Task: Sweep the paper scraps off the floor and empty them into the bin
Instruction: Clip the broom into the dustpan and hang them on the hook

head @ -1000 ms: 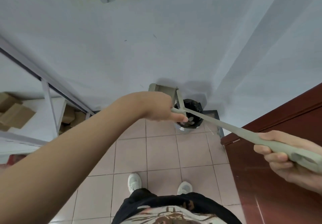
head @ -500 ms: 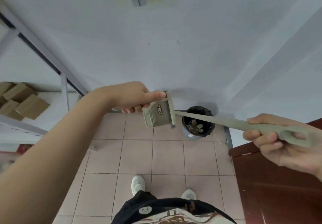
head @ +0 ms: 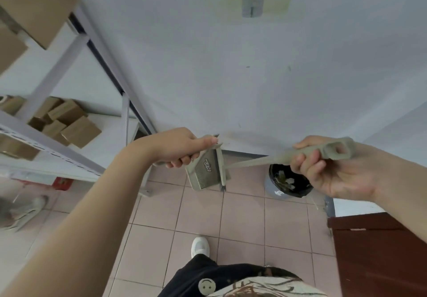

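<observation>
Emptying is judged complete, since paper scraps (head: pixel 286 179) lie inside the bin (head: pixel 275 186) on the floor while the dustpan (head: pixel 204 169) is gripped by the left hand (head: pixel 178 148) and the brush handle (head: pixel 261 159) by the right hand (head: pixel 332 171), so stowing both tools is called for next

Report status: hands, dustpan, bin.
Left hand grips dustpan, right hand grips brush handle. Both held in the air. Bin holds scraps. Nothing obstructing.
</observation>
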